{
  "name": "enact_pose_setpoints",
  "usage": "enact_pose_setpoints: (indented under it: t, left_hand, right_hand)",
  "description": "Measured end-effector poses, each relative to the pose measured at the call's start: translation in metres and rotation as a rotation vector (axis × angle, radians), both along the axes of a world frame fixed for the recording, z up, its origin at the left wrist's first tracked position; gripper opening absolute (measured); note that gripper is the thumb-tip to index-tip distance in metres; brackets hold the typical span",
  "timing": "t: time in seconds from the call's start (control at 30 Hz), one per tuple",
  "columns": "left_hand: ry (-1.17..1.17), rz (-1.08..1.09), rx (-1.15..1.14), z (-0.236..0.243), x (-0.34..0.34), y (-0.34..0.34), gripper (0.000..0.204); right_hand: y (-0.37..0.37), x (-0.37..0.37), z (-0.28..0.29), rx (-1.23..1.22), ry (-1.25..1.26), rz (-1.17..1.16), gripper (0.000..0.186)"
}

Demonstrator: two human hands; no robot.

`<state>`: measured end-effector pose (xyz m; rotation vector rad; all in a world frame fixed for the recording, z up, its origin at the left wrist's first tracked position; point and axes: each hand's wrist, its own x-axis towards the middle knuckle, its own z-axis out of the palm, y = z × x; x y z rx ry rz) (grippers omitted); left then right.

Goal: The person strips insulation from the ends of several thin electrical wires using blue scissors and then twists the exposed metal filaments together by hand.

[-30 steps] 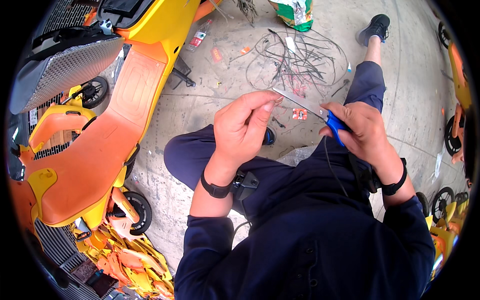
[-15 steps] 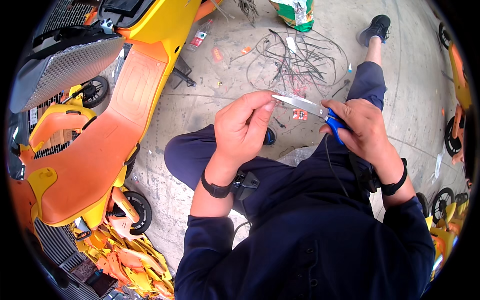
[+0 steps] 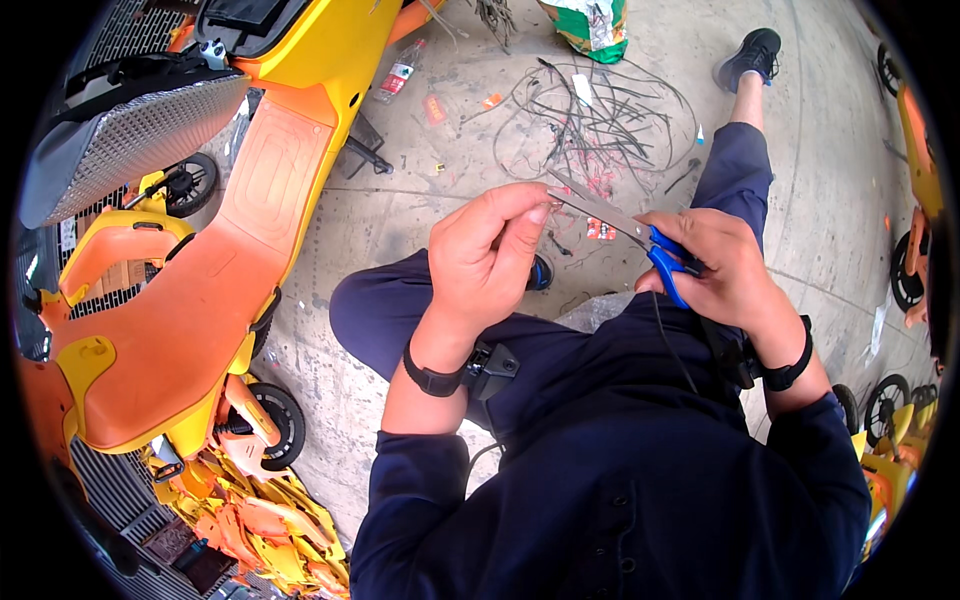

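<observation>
My right hand (image 3: 715,262) grips blue-handled scissors (image 3: 610,212), fingers in the loops, with the blades parted a little and pointing left. Their tips come right up to the thumb and forefinger of my left hand (image 3: 485,250), which are pressed together in a pinch. Whatever sits in that pinch is too small to name. Both hands are held above my lap. Beyond them on the floor lies a loose tangle of thin dark cables (image 3: 610,115), with some pinkish bits near its lower side.
At the left stands a large yellow and orange scooter body (image 3: 190,300). Yellow and orange plastic pieces (image 3: 255,515) are heaped below it. A plastic bottle (image 3: 400,72) and a green and white sack (image 3: 590,28) are on the concrete ahead. More scooters (image 3: 890,440) line the right edge.
The scissors' blades have gone from closed together to slightly parted, and their handles have spread in my right hand. My left hand has stayed almost still.
</observation>
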<state>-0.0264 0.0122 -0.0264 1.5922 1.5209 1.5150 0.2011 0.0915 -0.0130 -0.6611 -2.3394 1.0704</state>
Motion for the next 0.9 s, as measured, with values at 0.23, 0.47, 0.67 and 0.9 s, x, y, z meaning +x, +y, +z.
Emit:
enact_pose_setpoints:
  t: [0.23,0.47,0.67,0.9]
  left_hand:
    - [0.032,-0.025,-0.046,0.006,-0.001,0.000,0.012]
    - [-0.012,-0.012,-0.055,0.004,0.001,0.000,0.010]
    - [-0.022,-0.009,-0.053,0.005,0.000,-0.001,0.009]
    - [-0.028,-0.029,-0.039,0.006,0.002,0.001,0.010]
  right_hand:
    - [0.005,0.000,0.004,0.154,0.000,-0.002,0.042]
    - [0.007,0.002,0.007,0.346,-0.056,-0.034,0.040]
    - [0.007,0.004,0.005,0.366,-0.066,-0.030,0.039]
    - [-0.001,0.001,-0.006,0.088,0.058,-0.037,0.038]
